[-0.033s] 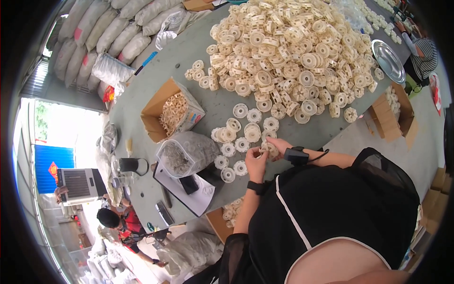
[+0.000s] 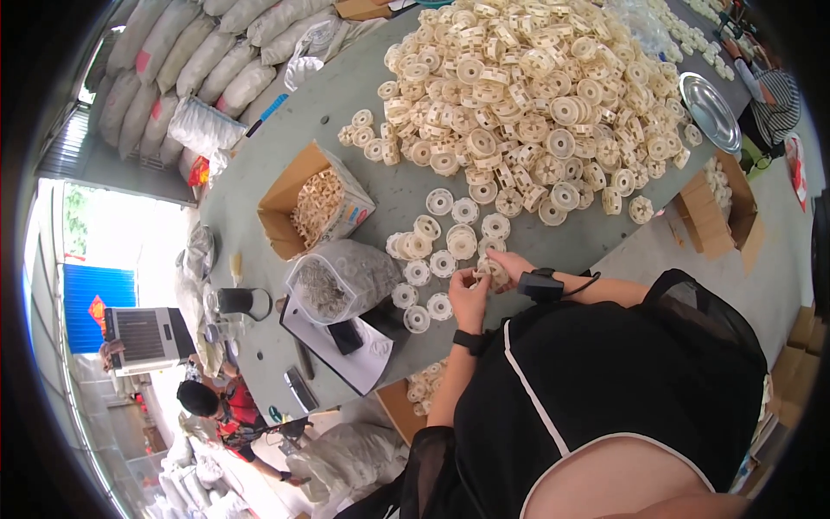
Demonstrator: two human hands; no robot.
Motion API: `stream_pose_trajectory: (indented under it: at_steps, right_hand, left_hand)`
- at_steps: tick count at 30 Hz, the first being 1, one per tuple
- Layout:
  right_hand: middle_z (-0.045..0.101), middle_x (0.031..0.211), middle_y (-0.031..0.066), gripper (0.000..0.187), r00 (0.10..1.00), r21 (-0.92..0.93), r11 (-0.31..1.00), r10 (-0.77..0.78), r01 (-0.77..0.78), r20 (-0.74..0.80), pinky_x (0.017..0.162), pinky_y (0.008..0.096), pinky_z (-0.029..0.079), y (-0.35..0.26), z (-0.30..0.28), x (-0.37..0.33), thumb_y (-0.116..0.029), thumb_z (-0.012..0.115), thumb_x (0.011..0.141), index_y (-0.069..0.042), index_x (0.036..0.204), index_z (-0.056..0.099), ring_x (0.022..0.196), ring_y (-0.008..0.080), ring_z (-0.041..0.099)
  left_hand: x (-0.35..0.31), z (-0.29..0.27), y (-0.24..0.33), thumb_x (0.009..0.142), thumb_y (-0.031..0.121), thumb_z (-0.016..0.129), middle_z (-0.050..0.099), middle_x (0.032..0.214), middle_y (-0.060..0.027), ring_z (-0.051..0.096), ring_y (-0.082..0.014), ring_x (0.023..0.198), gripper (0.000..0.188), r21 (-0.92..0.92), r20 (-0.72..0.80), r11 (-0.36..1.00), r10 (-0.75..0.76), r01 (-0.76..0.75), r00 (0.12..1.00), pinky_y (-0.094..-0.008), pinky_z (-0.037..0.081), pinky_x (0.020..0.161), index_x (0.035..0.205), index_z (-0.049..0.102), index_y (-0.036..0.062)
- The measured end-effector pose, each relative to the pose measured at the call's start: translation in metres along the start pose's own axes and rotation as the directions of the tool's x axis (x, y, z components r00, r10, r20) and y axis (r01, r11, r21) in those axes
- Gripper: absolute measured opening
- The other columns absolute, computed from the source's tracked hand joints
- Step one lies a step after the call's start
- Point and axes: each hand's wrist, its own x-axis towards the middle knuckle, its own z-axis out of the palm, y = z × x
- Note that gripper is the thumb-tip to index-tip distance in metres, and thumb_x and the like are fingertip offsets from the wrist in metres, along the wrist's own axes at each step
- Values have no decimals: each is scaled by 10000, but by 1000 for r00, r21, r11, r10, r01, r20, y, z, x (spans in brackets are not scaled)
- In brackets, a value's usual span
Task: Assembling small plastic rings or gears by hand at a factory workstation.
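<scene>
In the head view, the person's left hand (image 2: 468, 298) and right hand (image 2: 510, 265) meet just above the near edge of the grey table (image 2: 380, 195), the fingers of both curled around one cream plastic wheel (image 2: 488, 273) held between them; how firmly each finger presses cannot be told. Both wrists wear black bands. Just beyond the hands, single wheels (image 2: 450, 246) lie flat and apart on the table, and farther out a big heap of the same parts (image 2: 536, 95) covers the far half. Left of the hands sits a clear bag (image 2: 341, 278) of small pieces, touching a clipboard (image 2: 337, 350) with a dark phone on it. An open carton (image 2: 316, 203) of small cream parts stands beyond the bag. A steel dish (image 2: 709, 111) lies at the heap's right edge. White sacks (image 2: 199, 60) are stacked along the far left.
</scene>
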Motion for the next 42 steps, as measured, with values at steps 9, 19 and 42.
stream_pose_trajectory:
  at_steps: [9,19,42]
  right_hand:
    - [559,862,47,459,991,-107,985,137,-136,-1,593,363,471,-11,5,-10,-519,345,792,-131,975,508,723,184,555]
    - [571,873,49,428,995,27,996,85,-87,53,650,382,463,-3,11,-11,-507,399,781,-142,972,514,776,192,561]
    - [466,1041,144,471,510,-769,-22,-736,639,445,833,389,340,-19,37,-26,-287,614,645,-94,1059,498,957,306,441]
  left_hand:
    - [-8,-4,30,658,62,622,558,846,-82,545,-135,734,359,301,-13,934,204,-191,979,-240,444,640,985,498,-17]
    - [-8,-2,9,688,5,557,555,868,-80,542,-128,742,279,33,-52,995,98,-96,994,-232,447,652,964,525,-28]
    - [10,-11,-24,857,250,301,519,1022,-90,512,-222,942,317,-784,528,220,-254,580,810,-357,437,799,1069,439,59]
